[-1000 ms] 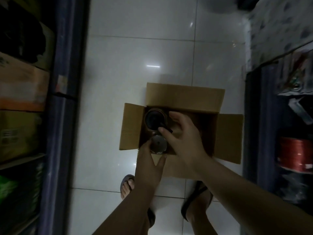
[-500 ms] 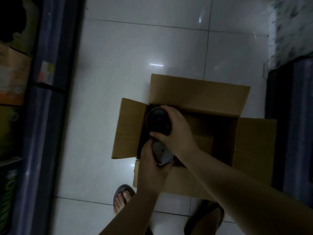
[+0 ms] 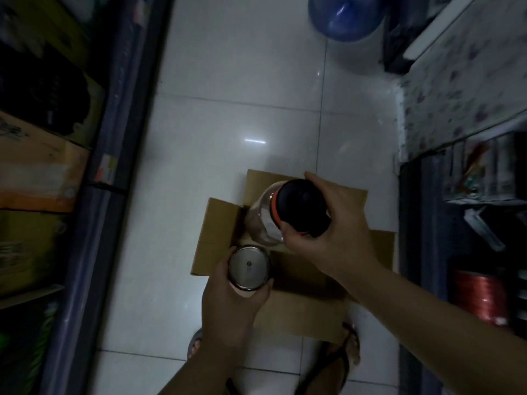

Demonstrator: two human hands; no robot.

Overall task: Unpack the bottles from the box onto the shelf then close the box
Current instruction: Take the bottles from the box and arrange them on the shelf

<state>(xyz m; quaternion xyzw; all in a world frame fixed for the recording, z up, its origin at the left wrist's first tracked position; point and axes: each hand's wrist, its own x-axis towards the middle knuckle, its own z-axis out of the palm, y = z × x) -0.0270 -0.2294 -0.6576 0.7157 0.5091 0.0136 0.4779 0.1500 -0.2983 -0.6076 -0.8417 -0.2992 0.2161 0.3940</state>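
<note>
Two feet in sandals (image 3: 339, 363) stand on the white tiled floor (image 3: 216, 155) at the near edge of the view, just behind the open cardboard box (image 3: 299, 309), whose flaps are folded outward. The left hand (image 3: 231, 306) is wrapped around a steel bottle (image 3: 249, 267) with a shiny round cap, fingers curled about its body, holding it upright over the near left corner of the box. The right hand (image 3: 333, 232) grips a clear bottle (image 3: 265, 220) by its black lid (image 3: 301, 206), which has an orange ring beneath it; the fingers and thumb close around the lid's rim, and the bottle hangs over the far left corner of the box, above the far flap. The two bottles are near each other but not touching. How far either one is raised clear of the box cannot be told from this angle. The inside of the box is dark, mostly hidden by the hands and arms. Along the left edge of the floor runs a shelf (image 3: 94, 223) stacked with cartons (image 3: 37, 172) and dark goods. At the right edge stands another shelf (image 3: 422, 252) with a red spool (image 3: 482, 297) and packets, a patterned cloth (image 3: 462, 89) lying above it. At the far edge of the floor sits a blue water jug (image 3: 346, 15).
</note>
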